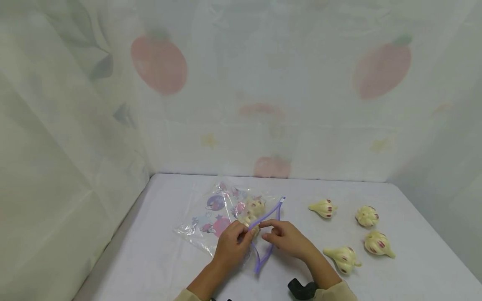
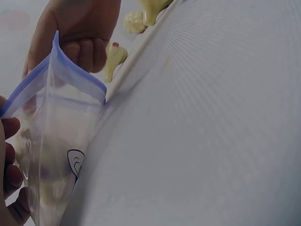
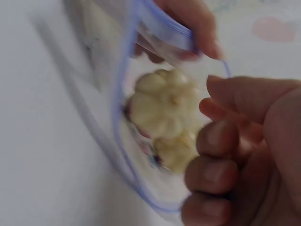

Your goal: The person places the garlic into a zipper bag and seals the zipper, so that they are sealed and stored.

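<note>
A clear zip bag (image 1: pixel 207 209) with a purple zip rim (image 1: pixel 268 258) and coloured prints lies on the table, its mouth spread toward the right. Inside are garlic bulbs (image 3: pixel 164 101), cream with reddish patches. My left hand (image 1: pixel 232 246) pinches the bag's rim near the middle of one side. Beside the mouth is my right hand (image 1: pixel 288 238), its index finger stretched to the rim and the thumb apart from it. The right wrist view shows its other fingers (image 3: pixel 209 172) bent, with nothing seen in them. Whether the index fingertip touches the rim I cannot tell.
Several more garlic bulbs lie loose on the white table (image 1: pixel 132 251) at the right, among them a nearer garlic bulb (image 1: pixel 344 259) by my right forearm and a farther garlic bulb (image 1: pixel 324 208). Printed cloth curtains (image 1: pixel 263 83) stand behind and at both sides.
</note>
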Demonstrator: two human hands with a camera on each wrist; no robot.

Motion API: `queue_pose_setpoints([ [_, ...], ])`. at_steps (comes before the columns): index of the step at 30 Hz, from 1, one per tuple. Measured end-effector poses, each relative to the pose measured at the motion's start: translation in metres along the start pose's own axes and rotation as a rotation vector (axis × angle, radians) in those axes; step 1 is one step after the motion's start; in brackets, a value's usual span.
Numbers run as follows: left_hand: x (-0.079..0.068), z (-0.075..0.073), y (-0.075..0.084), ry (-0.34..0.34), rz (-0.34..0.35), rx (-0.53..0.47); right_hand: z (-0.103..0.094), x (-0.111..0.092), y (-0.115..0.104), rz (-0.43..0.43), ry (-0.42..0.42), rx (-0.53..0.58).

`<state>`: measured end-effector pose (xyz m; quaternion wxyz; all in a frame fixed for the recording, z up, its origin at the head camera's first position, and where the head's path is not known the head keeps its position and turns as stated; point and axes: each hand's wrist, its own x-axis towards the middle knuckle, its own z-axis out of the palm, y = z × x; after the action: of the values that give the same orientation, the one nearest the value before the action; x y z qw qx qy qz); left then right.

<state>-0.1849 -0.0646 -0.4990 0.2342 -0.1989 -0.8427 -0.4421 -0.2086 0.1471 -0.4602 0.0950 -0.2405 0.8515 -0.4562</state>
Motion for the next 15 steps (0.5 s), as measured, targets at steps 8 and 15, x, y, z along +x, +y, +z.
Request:
queue_pose_setpoints([
  [8,0.001,0.003,-0.002,0.062,0.064,0.014,-0.033,-0.005,0.011,0.095,0.492,-0.097],
  [15,0.001,0.003,-0.001,0.058,0.042,0.011,-0.06,-0.014,0.027,0.102,0.757,-0.275],
])
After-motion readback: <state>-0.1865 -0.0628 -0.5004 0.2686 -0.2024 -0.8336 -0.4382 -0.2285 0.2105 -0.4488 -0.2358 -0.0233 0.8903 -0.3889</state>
